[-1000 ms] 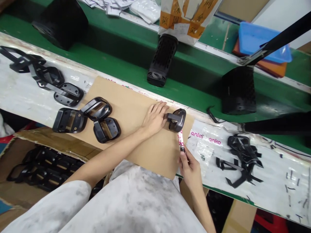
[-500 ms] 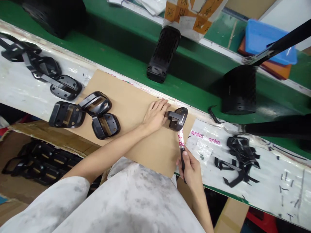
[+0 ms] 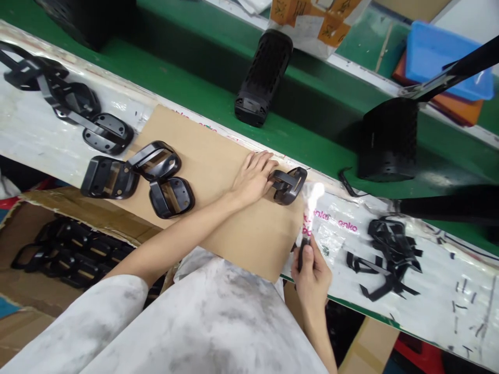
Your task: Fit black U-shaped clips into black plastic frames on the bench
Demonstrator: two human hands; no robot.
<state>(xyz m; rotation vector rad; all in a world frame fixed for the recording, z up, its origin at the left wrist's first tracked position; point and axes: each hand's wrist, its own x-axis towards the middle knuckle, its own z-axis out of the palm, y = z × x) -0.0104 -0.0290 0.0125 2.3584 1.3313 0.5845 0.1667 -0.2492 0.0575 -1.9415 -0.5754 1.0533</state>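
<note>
At the right end of a brown cardboard sheet (image 3: 218, 228), my left hand (image 3: 253, 177) grips the near end of a black plastic part (image 3: 291, 188), an oval plate with a raised bar. The part stands tilted on the sheet; my thumb and fingertips are partly hidden. My right hand (image 3: 313, 270) is closed around the dark handle of a knife (image 3: 311, 215). Its shiny blade points away from me and glares white at the tip, a little right of the part and apart from it. Similar black parts (image 3: 171, 197) lie on the sheet's left side.
More black parts (image 3: 107, 133) lie at the far left. An open carton (image 3: 19, 285) below holds several others. Black strips (image 3: 393, 249) are heaped at the right. Beyond stand a black perforated block (image 3: 263, 78), a black housing (image 3: 388, 140) and a blue tray (image 3: 444, 57).
The knife has moved right, from against the part's near edge to beside it. My right hand has shifted slightly right with it. The part has turned a little in my left hand.
</note>
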